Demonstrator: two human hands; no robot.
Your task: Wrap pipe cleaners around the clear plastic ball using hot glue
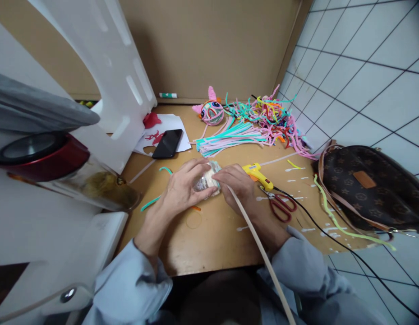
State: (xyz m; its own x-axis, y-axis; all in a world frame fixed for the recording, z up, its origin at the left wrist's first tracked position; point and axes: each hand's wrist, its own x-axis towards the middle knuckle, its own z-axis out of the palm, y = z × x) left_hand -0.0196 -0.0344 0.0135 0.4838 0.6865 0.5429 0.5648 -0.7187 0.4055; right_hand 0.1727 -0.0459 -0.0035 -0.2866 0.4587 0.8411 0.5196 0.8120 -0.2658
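A small clear, rounded object with pale strips on it (212, 177) is between my two hands, above the wooden table (195, 248). My left hand (185, 185) wraps round its left side, thumb below and fingers over the top. At its right side my right hand (237, 183) pinches a long pale pink strip (255, 234), which hangs down toward my lap. Just right of my right hand lie a yellow glue gun (258, 175) and red-handled scissors (283, 205). Turquoise strips (150, 203) lie left of my left hand.
Behind my hands are a black phone (168, 143), a decorated ball (212, 112) and piled colourful strips (234, 136). A bottle with a red lid (106, 183) stands left. On the right are a brown bag (375, 189), a black cable (317, 231) and the tiled wall (365, 67).
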